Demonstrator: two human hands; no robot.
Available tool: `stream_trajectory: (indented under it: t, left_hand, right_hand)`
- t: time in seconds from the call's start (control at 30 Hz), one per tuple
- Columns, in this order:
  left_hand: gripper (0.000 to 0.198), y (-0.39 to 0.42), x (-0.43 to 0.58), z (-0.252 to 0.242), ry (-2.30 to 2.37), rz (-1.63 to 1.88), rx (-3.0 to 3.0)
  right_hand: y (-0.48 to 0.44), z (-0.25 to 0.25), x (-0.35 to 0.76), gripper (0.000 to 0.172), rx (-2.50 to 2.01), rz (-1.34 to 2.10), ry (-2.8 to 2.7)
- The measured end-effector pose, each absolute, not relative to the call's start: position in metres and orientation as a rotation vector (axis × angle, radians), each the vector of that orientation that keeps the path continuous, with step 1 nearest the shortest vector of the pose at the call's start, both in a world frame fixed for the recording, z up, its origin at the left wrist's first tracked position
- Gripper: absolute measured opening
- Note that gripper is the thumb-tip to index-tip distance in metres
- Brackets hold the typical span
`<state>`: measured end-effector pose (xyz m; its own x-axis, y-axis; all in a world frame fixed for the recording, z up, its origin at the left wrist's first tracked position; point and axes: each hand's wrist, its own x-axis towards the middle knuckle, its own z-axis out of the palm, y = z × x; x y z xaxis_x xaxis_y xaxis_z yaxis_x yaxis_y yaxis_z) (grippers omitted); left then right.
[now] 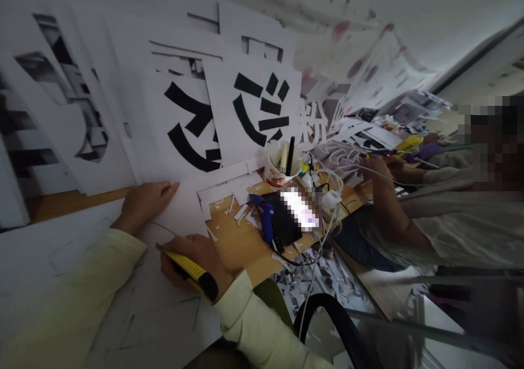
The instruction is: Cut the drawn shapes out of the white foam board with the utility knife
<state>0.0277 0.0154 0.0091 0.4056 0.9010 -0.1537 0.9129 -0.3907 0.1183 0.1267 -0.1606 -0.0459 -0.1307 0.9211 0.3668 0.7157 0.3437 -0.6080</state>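
Observation:
My right hand [213, 251] is closed around a yellow and black utility knife [190, 269], its tip pointing up and left over a white sheet [186, 208]. Pencil-like lines and cut marks run across the white sheet material under my arms. My left hand [143, 204] presses down on the same sheet at its far side, fingers stretched out and holding nothing. Behind the hands stand white panels: one panel [221, 90] bears black character strokes with green edges, and a panel [149, 112] to its left shows more black strokes.
A paper cup [273, 175] holds pens. Beside it lie a blue glue gun [264, 216], a lit phone [301, 208] and white cables [338, 194]. Paper scraps [295, 287] fill the space below the wooden table [241, 254]. On the right, another person [442, 210] handles something.

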Motion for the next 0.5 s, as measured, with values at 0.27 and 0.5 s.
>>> stream_trajectory:
  t: [0.27,0.5]
  left_hand:
    - [0.06,0.017,0.031,0.006,1.764,-0.165,2.446]
    - [0.056,0.019,0.03,0.0,1.857,-0.069,2.333]
  right_hand:
    - [-0.162,-0.048,0.131,0.024,-1.387,0.492,-1.994]
    - [-0.165,-0.021,0.138,0.023,-1.426,0.586,-2.115]
